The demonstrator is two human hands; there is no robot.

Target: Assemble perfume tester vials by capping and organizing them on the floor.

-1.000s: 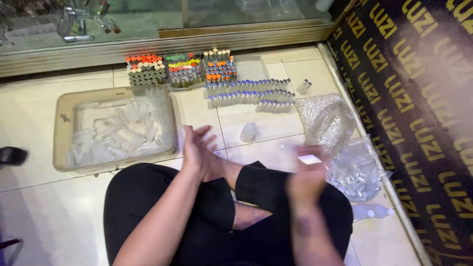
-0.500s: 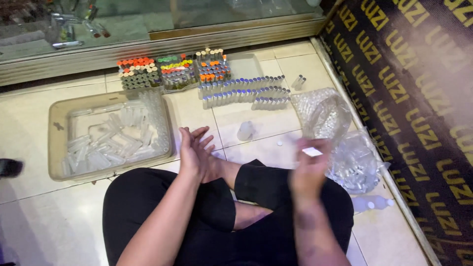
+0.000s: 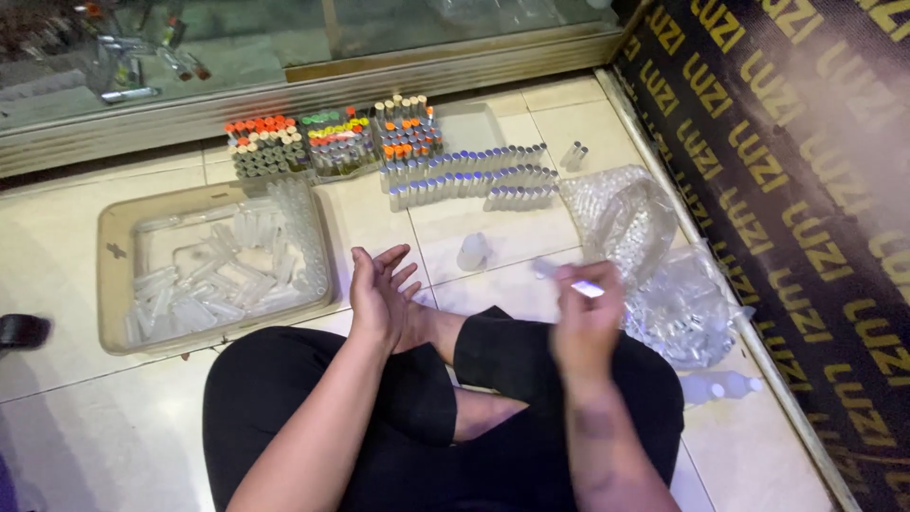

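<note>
Right hand (image 3: 586,318) pinches small clear plastic vial (image 3: 569,278); left hand (image 3: 379,294) open, empty.
Risk: blurred, loose pinch may drop vial among lined-up blue-capped vials (image 3: 469,177).

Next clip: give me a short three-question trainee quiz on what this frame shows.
1. True or false: the left hand is open and holds nothing.
2. What does the right hand hold? A) a small clear vial B) a pair of scissors C) a phone
3. Where does the beige tray of clear tubes lie, relative to the person's knees?

Key
1. True; its fingers are spread and empty.
2. A, though it is blurred.
3. On the tiled floor, ahead and to the person's left.
</note>
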